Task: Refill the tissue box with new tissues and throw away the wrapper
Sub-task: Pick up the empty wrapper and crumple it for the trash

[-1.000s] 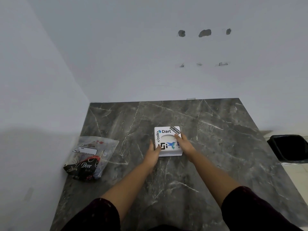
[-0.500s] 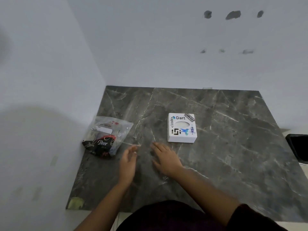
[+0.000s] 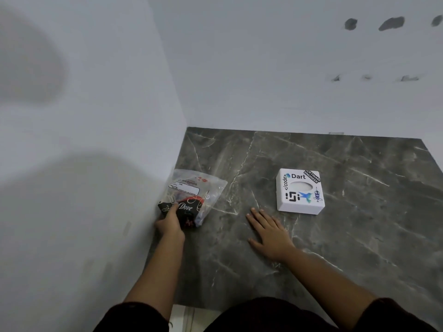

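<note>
Since half a second ago the left hand [image 3: 170, 224] has reached out from the middle of the tabletop [image 3: 359, 236] to the tissue pack [image 3: 191, 197] at the left edge, and the view has swung left with it. Its fingers [image 3: 174, 208] now lie on the pack's dark near corner, by the word "Dove"; whether they have closed on the plastic I cannot tell from here. That pack, clear wrapper with a white label, lies flat against the left wall [image 3: 84, 164]. The right hand [image 3: 268, 230] has hardly shifted: it rests palm down on the stone with fingers spread, grasping nothing. Just beyond its fingertips, not touching them, sits the white tissue box [image 3: 299, 191], upright, stickers on top around an oval opening. Box and pack are well apart, with bare grey marble between them. Dark sleeves [image 3: 395, 317] show at the bottom edge.
</note>
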